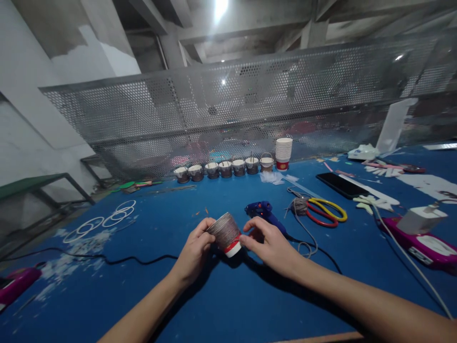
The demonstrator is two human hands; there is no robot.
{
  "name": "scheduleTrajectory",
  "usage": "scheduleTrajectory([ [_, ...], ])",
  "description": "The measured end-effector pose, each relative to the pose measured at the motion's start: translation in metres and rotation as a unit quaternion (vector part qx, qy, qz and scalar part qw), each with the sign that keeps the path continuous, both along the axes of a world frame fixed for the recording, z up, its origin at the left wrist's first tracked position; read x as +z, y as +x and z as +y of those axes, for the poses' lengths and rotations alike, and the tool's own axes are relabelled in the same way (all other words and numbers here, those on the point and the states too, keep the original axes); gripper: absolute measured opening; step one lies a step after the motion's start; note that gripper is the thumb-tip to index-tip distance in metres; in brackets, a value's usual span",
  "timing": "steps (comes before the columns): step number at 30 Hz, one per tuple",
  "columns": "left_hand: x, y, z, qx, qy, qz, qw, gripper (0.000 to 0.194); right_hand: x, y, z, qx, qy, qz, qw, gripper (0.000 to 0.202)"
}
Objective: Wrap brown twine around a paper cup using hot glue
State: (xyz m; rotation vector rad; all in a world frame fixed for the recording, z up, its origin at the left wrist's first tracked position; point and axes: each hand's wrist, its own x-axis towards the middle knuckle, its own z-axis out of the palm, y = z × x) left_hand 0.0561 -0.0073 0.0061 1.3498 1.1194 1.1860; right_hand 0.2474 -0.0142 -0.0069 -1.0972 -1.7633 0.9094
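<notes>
My left hand [196, 250] grips a paper cup [225, 233] by its left side, thumb in front. The cup is tilted above the blue table. Grey-brown cord is wound round most of it; a red band and a white strip show at the lower end. My right hand [271, 243] is at the cup's right side, with thumb and forefinger apart and fingertips at the red band. Just behind that hand lies a blue glue gun [264, 212]. A ball of grey cord [300, 206] is to its right, a loose strand trailing toward me.
Several cord-wrapped cups [225, 169] line the back beside a stack of paper cups [283, 152]. Scissors [326, 212] with red and yellow handles, a phone [341, 185] and a magenta power strip [424, 245] lie right. White rings [114, 214] lie left. A black cable [139, 262] crosses the table.
</notes>
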Motion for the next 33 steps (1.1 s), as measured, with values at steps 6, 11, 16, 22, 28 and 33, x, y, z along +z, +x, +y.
scheduleTrajectory([
  [6, 0.001, -0.001, 0.001, -0.012, 0.113, 0.097, 0.989, 0.009, -0.008, -0.004, 0.002, 0.030, -0.039, 0.030, 0.998, 0.030],
  [11, 0.001, 0.005, -0.006, 0.015, 0.137, 0.218, 0.966, 0.028, -0.014, -0.003, 0.008, -0.006, 0.059, -0.012, 0.998, 0.025],
  [16, 0.004, 0.011, -0.008, 0.017, 0.087, 0.219, 0.972, 0.012, -0.015, -0.003, 0.006, -0.005, 0.094, -0.028, 0.995, 0.026],
  [22, 0.004, 0.010, -0.007, 0.026, 0.065, 0.185, 0.980, 0.013, -0.015, -0.001, 0.004, 0.004, 0.228, -0.046, 0.973, 0.012],
  [28, -0.004, 0.010, -0.007, 0.004, 0.066, 0.213, 0.975, 0.013, -0.013, 0.001, 0.003, -0.008, 0.246, -0.097, 0.964, 0.014],
  [33, -0.003, 0.011, -0.007, 0.021, 0.101, 0.245, 0.964, 0.012, -0.011, 0.001, 0.002, 0.002, 0.211, -0.088, 0.974, 0.014],
])
